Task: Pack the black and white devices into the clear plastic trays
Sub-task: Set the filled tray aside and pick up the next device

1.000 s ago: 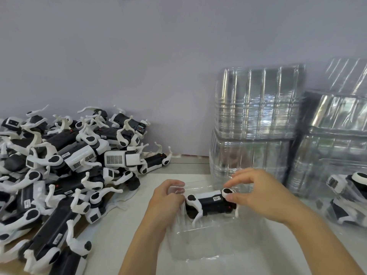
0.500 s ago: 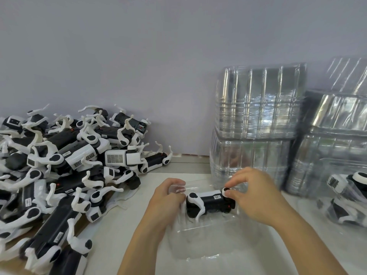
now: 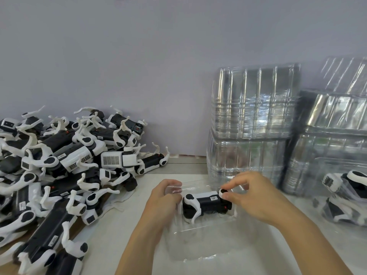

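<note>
The pile of loose devices [image 3: 59, 175] lay at 9 o'clock on the surface [image 3: 123, 235], well apart from the work in hand. The left hand [image 3: 164, 197] sat at the left end of the clear tray [image 3: 200, 241], fingers curled over the tray's far left edge and gripping it. Just beside that hand, at its 3 o'clock, lay the device [image 3: 206, 203] being packed. Its long axis ran left to right across the tray's far part, white cap to the left, black body in the middle. The right hand [image 3: 256, 197] pinched the round white-and-black knob at the device's right end between thumb and forefinger, with the other fingers loosely bent. Both hands were at the device; the right one alone held it. Judged from this, the coming move was a downward press into the tray's recess. The tray stacks [image 3: 252, 124] stood at 1 o'clock and the packed devices [image 3: 345, 197] at 3 o'clock.

Against the frame one second earlier, the device sat lower in the tray and the right hand had moved closer over its right end; the left hand's grip was unchanged.
</note>
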Available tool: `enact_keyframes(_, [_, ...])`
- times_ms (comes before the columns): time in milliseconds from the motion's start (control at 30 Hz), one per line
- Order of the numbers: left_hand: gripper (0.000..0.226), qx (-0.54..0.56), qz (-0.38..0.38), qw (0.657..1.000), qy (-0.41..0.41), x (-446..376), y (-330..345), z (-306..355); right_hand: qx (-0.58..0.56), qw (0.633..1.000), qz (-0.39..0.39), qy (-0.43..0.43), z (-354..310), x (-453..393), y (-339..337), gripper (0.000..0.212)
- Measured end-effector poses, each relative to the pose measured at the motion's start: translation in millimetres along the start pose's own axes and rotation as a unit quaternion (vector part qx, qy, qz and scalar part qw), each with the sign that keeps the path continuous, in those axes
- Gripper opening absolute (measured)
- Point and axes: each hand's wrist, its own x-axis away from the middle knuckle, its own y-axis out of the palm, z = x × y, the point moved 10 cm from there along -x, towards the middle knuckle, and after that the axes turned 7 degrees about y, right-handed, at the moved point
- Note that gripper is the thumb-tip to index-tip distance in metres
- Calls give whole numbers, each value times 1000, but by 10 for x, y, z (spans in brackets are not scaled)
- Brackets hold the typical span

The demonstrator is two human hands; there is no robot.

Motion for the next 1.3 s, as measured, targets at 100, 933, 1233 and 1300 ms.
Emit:
enact_keyframes(100, [35,6,2,1000,-1,4,0,1,-8,999,0,-31,-53,5,-44,9])
enact_keyframes(933, [35,-39,65,997,36,46,-85,166,108,991,-11,-82,-596,240,199,11])
enact_keyframes(1233, [35,-47,62,996,30,50,-78,162,261,962,53,-64,-744,378,344,23])
enact_keyframes(1300, [34,-52,59,997,26,56,-72,158,294,952,71,-38,-729,375,326,26])
